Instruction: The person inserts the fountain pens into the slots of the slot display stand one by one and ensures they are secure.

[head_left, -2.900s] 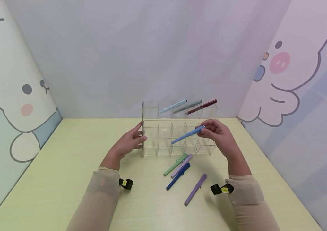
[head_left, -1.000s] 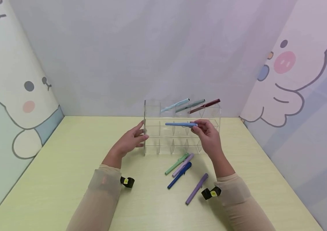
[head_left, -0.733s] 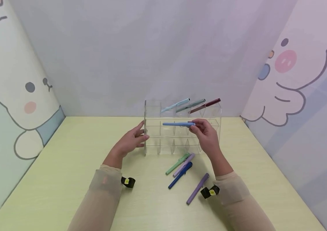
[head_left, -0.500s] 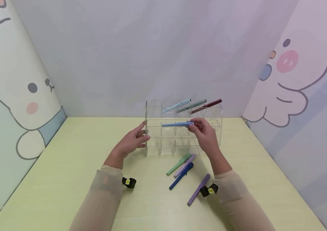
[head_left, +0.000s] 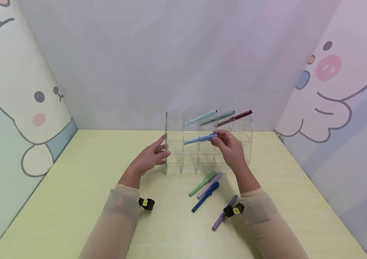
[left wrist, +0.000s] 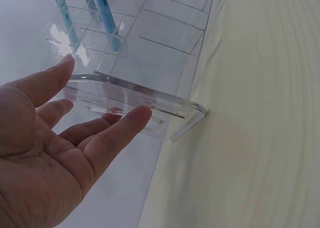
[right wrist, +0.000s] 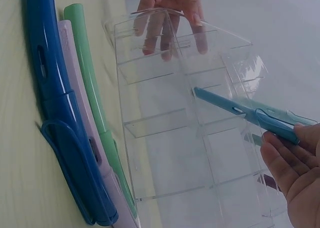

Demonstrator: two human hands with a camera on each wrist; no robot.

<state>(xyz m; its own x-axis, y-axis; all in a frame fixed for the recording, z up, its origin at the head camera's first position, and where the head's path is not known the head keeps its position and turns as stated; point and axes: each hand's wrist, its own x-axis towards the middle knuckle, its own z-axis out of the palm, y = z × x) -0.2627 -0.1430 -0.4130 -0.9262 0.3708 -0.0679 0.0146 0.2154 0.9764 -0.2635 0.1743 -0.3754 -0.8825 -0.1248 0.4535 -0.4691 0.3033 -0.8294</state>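
My right hand (head_left: 232, 145) pinches a light blue capped pen (head_left: 199, 139) by its clip end, between thumb and fingers. The pen slants down to the left, its far tip at the middle tier of a clear acrylic pen rack (head_left: 209, 153). In the right wrist view that tip meets a compartment near a divider. My left hand (head_left: 149, 156) rests against the rack's left side panel (left wrist: 135, 95), fingers spread and fairly straight. Leaning in the top tier are a pale blue pen (head_left: 202, 117), a grey-green pen (head_left: 220, 117) and a dark red pen (head_left: 235, 118).
On the table before the rack lie a green pen (head_left: 201, 184), a lilac pen (head_left: 210, 185) and a dark blue pen (head_left: 205, 197), close together. A purple pen (head_left: 219, 220) lies nearer, partly under the right wrist camera (head_left: 233, 210). A pale curtain (head_left: 170, 72) stands behind.
My right hand has moved left along the middle tier with the light blue pen. The pen went from slanted to nearly level, then tipped down slightly at its far end. The left hand stays put.
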